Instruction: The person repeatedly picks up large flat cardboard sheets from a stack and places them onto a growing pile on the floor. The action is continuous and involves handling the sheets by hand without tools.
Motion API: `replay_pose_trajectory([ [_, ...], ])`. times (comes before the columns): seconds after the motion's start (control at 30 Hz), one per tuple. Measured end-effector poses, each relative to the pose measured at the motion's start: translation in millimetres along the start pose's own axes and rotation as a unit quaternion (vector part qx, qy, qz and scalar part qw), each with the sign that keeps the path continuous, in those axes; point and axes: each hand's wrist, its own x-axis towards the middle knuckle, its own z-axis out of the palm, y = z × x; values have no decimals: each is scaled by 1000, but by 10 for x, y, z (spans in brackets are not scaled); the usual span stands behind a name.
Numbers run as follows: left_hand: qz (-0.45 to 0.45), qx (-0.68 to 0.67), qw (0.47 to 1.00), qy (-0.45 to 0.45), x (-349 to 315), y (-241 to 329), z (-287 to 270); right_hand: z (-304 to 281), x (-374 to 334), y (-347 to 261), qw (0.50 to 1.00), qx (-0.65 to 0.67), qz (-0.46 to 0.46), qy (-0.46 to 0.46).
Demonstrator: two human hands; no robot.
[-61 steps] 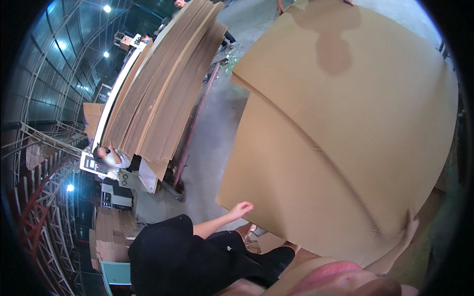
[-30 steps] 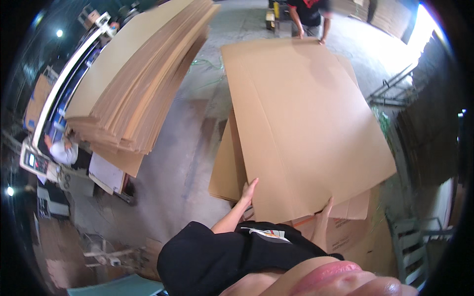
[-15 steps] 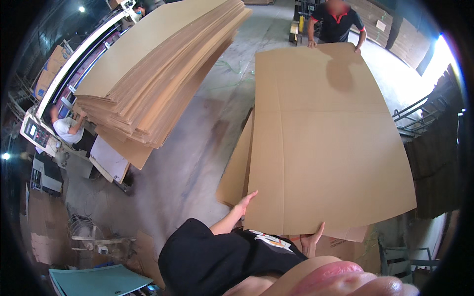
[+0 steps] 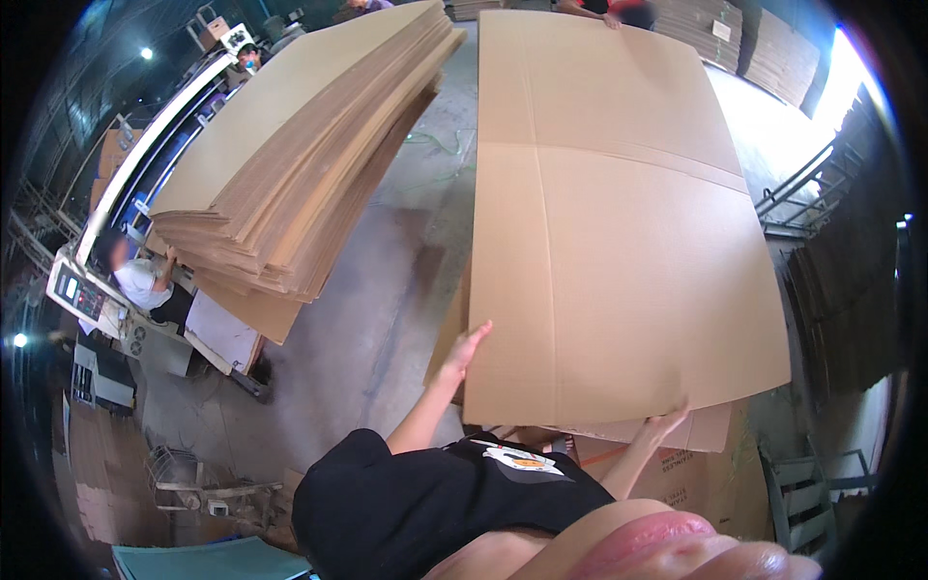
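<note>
A large brown cardboard sheet with crease lines stretches away from me, its near edge close to my body. My left hand grips its left edge near the near corner, thumb along the edge. Under the near edge, right of the middle, my right hand holds the sheet, its fingers partly hidden beneath. At the far edge a co-worker's hand touches the same sheet. Below it, part of another cardboard sheet shows at the left, and a printed carton stands under the near edge.
A tall stack of cardboard sheets leans across the left. Beside it runs a long machine with a control panel, where a person in a white shirt stands. Metal racks line the right. A teal sheet lies lower left.
The cardboard sheet has risen and tilted up at the far end, with a bend showing across it. Both my hands moved with it, the right one further right. The co-worker is mostly hidden behind it.
</note>
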Motion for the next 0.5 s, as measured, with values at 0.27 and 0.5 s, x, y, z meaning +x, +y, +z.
replay_pose_trajectory([
  [0.27,81,37,996,15,167,883,-720,307,-252,685,987,104,124,-11],
  [0.5,-13,-115,986,-118,671,979,-455,1508,-922,-478,987,30,-46,-149],
])
